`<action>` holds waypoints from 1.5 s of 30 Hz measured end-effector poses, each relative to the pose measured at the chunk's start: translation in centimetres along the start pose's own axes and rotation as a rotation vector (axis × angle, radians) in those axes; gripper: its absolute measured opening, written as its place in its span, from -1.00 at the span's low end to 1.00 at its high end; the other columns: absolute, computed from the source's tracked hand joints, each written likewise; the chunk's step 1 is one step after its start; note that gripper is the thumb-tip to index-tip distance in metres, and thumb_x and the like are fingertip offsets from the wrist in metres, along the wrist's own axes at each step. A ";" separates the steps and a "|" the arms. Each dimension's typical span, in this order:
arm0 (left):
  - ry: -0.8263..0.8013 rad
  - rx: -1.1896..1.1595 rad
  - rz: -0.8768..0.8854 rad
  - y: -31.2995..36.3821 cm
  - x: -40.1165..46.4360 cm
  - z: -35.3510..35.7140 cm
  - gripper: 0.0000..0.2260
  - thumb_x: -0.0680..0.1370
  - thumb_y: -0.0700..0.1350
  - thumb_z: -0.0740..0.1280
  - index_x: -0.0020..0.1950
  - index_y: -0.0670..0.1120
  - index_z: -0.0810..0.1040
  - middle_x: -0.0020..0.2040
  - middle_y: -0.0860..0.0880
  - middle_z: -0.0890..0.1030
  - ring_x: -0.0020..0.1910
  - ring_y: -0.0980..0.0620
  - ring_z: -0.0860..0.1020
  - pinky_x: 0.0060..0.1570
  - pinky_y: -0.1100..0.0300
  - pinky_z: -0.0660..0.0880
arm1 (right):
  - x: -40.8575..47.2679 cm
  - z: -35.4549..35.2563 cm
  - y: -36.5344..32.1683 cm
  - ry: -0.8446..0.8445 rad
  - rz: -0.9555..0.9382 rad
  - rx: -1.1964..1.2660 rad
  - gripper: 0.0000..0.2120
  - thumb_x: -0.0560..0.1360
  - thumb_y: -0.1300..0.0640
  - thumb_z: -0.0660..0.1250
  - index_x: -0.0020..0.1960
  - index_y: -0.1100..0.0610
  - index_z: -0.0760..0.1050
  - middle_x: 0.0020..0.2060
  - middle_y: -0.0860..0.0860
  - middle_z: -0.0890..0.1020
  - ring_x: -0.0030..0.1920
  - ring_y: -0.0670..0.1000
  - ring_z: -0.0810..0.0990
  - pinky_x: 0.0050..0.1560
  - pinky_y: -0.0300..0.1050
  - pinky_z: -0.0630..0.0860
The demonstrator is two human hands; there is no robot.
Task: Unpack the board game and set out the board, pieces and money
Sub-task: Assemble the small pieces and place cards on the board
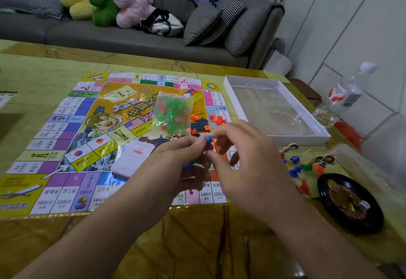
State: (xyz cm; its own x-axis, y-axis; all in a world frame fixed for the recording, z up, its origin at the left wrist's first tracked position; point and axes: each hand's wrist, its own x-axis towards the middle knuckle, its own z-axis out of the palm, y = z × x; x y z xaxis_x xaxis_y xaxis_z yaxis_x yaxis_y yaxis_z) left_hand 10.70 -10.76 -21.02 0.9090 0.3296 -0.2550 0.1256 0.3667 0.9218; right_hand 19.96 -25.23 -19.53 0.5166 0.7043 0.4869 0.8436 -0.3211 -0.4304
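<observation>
The colourful game board (66,138) lies flat on the table. On it sit a clear bag of green and red plastic houses (173,112), a white card stack (131,157) and loose orange pieces (216,119). Above the board's near right part, my left hand (175,160) and my right hand (246,160) meet. Their fingertips pinch a small blue piece (208,139) between them. More blue plastic shows under my left fingers. Pawns with printed heads (307,162) lie to the right of the board.
An open white box tray (276,109) with a clear insert stands at the right. A black spinner wheel (349,201) holding a die lies near the right edge. A plastic water bottle (349,89) stands far right. A grey sofa with plush toys (103,1) runs behind the table.
</observation>
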 end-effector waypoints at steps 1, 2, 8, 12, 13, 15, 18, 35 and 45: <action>0.021 -0.063 -0.030 -0.1 0.1 0.3 -0.78 0.67 -0.05 0.29 0.14 -0.14 0.68 -0.23 -0.11 0.62 -0.27 -0.08 0.61 -0.17 -0.01 0.56 | -0.2 0.0 -0.1 -0.023 0.031 0.040 -0.69 0.56 0.04 0.46 0.28 -0.02 0.51 0.08 -0.16 0.53 0.07 -0.13 0.57 -0.04 -0.20 0.61; 0.032 -0.111 -0.050 -0.2 0.2 0.5 -0.77 0.68 -0.05 0.28 0.18 -0.11 0.67 -0.23 -0.11 0.64 -0.27 -0.06 0.63 -0.15 -0.01 0.60 | -0.4 -0.1 -0.1 -0.059 0.054 0.078 -0.58 0.55 0.01 0.46 0.37 -0.04 0.46 0.16 -0.19 0.51 0.16 -0.15 0.56 0.07 -0.26 0.59; -0.063 -0.229 -0.069 -0.3 0.1 0.9 -0.70 0.73 -0.12 0.12 0.27 -0.20 0.58 -0.18 -0.19 0.64 -0.29 -0.10 0.63 -0.26 0.05 0.52 | -1.2 0.6 0.0 -0.189 0.051 0.085 -0.25 0.42 -0.09 0.58 0.51 -0.06 0.33 0.29 -0.19 0.46 0.25 -0.16 0.49 0.23 -0.33 0.46; -0.060 -0.229 -0.060 -0.7 0.3 1.5 -0.70 0.74 -0.13 0.10 0.32 -0.22 0.54 -0.23 -0.18 0.61 -0.33 -0.09 0.59 -0.33 0.07 0.55 | -0.9 0.5 -0.1 -0.193 0.075 0.063 -0.26 0.39 -0.09 0.56 0.49 -0.05 0.35 0.25 -0.16 0.51 0.22 -0.12 0.51 0.23 -0.12 0.55; -0.050 -0.225 -0.055 -0.7 0.3 1.6 -0.70 0.74 -0.14 0.10 0.31 -0.22 0.54 -0.25 -0.17 0.59 -0.34 -0.09 0.57 -0.33 0.07 0.55 | -0.9 0.4 -0.1 -0.195 0.064 0.060 -0.27 0.39 -0.10 0.55 0.48 -0.03 0.36 0.24 -0.15 0.52 0.22 -0.12 0.51 0.24 -0.09 0.54; -0.046 -0.218 -0.049 -0.8 0.3 1.7 -0.71 0.73 -0.14 0.10 0.29 -0.24 0.54 -0.29 -0.15 0.54 -0.36 -0.08 0.54 -0.33 0.07 0.52 | -0.9 0.2 -0.3 -0.194 0.052 0.057 -0.30 0.38 -0.10 0.54 0.46 0.00 0.41 0.21 -0.13 0.57 0.22 -0.10 0.54 0.24 -0.08 0.54; -0.048 -0.222 -0.048 -0.8 0.1 1.8 -0.73 0.73 -0.17 0.10 0.18 -0.28 0.53 -0.33 -0.16 0.50 -0.40 -0.08 0.51 -0.39 0.12 0.50 | -0.8 0.1 -0.3 -0.184 0.045 0.034 -0.34 0.35 -0.13 0.52 0.39 0.03 0.47 0.14 -0.11 0.62 0.16 -0.08 0.60 0.20 -0.08 0.57; 0.053 -0.295 -0.113 -2.5 -0.7 4.5 -0.77 0.71 -0.20 0.21 0.13 -0.24 0.65 -0.05 -0.18 0.75 -0.07 -0.08 0.75 -0.20 0.08 0.70 | -4.4 -1.4 -0.7 -0.138 0.312 0.207 -0.39 0.54 -0.03 0.50 0.52 -0.18 0.36 0.29 -0.24 0.43 0.25 -0.34 0.43 0.09 -0.60 0.35; -0.014 -0.252 -0.150 -4.2 -1.7 7.7 -0.80 0.66 -0.14 0.31 0.17 -0.16 0.69 0.16 -0.23 0.70 0.22 -0.19 0.67 0.11 -0.03 0.63 | -6.7 -3.1 0.0 0.049 0.603 0.374 -0.82 0.52 0.04 0.54 0.04 -0.13 0.57 -0.17 -0.21 0.67 -0.12 -0.21 0.63 -0.22 -0.29 0.59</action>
State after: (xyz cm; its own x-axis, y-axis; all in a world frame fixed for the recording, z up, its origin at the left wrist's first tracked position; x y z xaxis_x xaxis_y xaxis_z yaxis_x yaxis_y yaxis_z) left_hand 11.67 -19.60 -22.23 0.8933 0.2443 -0.3773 0.1579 0.6153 0.7723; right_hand 16.91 -31.94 -20.44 0.8909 0.4403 0.1113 0.3063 -0.4014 -0.8632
